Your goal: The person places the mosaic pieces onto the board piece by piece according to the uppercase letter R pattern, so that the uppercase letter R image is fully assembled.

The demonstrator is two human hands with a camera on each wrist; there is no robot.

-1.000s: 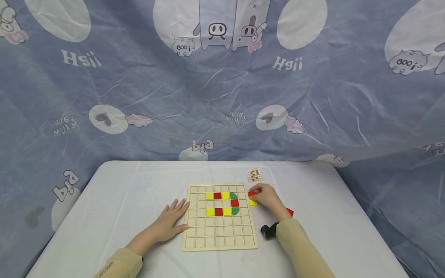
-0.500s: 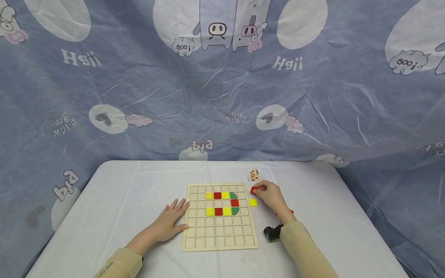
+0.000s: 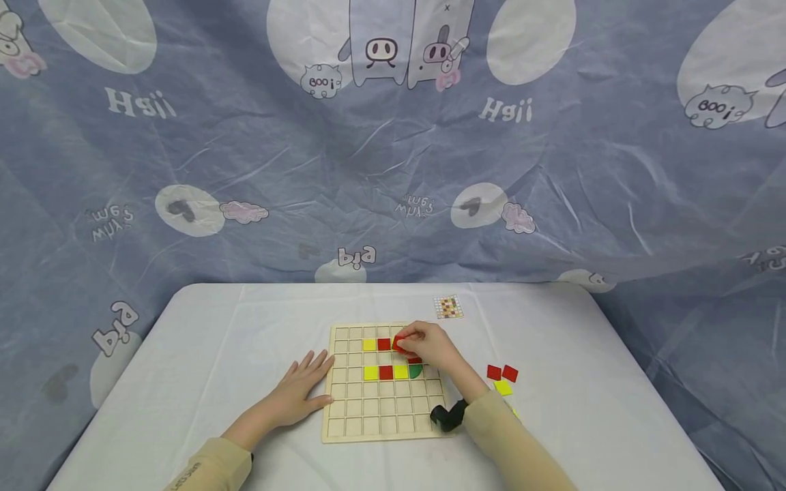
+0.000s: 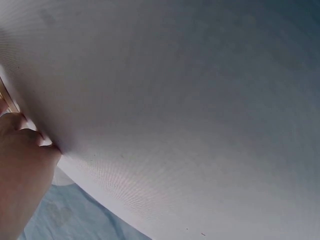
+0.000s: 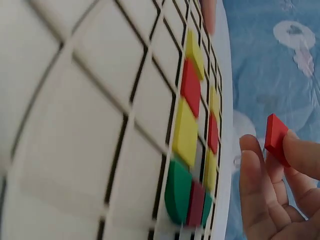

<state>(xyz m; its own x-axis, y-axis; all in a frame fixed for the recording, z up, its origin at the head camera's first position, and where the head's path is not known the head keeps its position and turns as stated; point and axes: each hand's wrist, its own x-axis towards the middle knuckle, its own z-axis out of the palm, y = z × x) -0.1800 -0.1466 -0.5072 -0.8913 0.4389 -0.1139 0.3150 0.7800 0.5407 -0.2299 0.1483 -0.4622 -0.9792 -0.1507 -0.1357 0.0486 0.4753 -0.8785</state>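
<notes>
My right hand [image 3: 430, 346] pinches a red square tile [image 5: 276, 137] between thumb and fingers, over the upper right part of a wooden grid board [image 3: 368, 409]. In the right wrist view the tile is tilted and raised above the board's surface. Yellow tiles [image 5: 185, 135], red tiles [image 5: 190, 87] and green rounded pieces [image 5: 178, 192] sit in the grid's cells in two rows joined at the right. The hand hides part of the upper row in the head view. My left hand [image 3: 297, 394] lies flat with fingers spread, fingertips and thumb at the board's left edge.
Right of the board lie loose red tiles [image 3: 510, 373] and a yellow tile [image 3: 503, 388], with another partly behind the sleeve. A small pattern card [image 3: 448, 307] lies behind the board. The black wrist camera [image 3: 448, 416] overlaps the board's lower right corner. A patterned cloth [image 3: 393, 150] hangs behind the table.
My right hand has lifted the red tile from beside the board and carried it left over the grid. Loose tiles at the right have come into view. The left hand stays still.
</notes>
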